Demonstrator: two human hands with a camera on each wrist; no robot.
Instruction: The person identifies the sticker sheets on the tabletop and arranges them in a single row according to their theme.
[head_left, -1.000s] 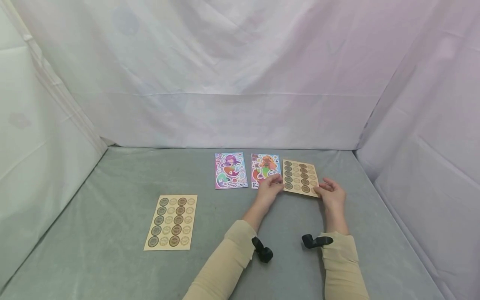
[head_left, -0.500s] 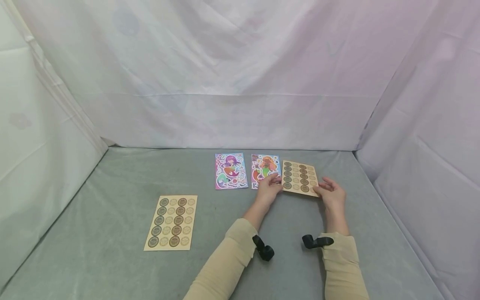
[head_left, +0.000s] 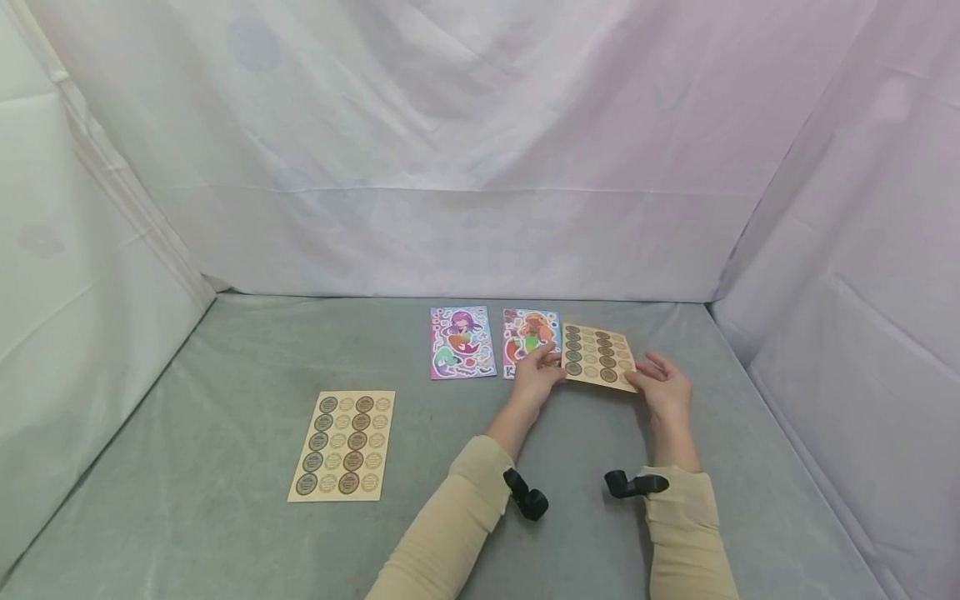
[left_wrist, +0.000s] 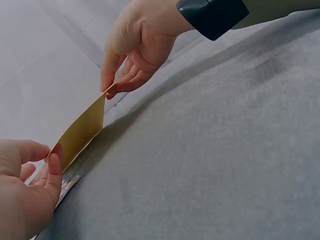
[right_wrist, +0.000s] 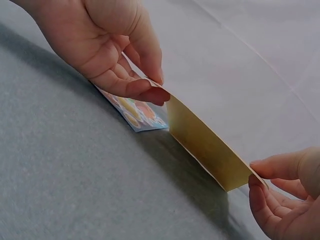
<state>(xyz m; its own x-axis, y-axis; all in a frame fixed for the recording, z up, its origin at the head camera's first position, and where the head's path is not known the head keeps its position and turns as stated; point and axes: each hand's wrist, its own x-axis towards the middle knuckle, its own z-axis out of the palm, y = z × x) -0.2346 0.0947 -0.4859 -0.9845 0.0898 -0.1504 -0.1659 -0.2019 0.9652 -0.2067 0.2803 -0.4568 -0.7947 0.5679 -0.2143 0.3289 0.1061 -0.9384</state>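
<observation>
A tan sticker sheet [head_left: 597, 357] with rows of round seals is held between both hands at the back right. My left hand [head_left: 534, 379] pinches its near left corner between thumb and fingers. At the near right corner, my right hand [head_left: 663, 390] pinches it the same way. The sheet tilts, its near edge raised off the table, and its plain underside [right_wrist: 202, 145] shows in the right wrist view. Directly left lies a mermaid sticker sheet [head_left: 531, 327], partly covered by my left hand.
Another mermaid sticker sheet [head_left: 462, 342], with a purple-haired figure, lies further left. A second tan sheet of round seals [head_left: 341, 446] lies at the front left of the grey table [head_left: 225, 533]. White cloth [head_left: 480, 150] hangs behind and along both sides.
Both hands keep their pinch on the tan sticker sheet. It has shifted slightly to the left, closer to the mermaid sheet beside it.
</observation>
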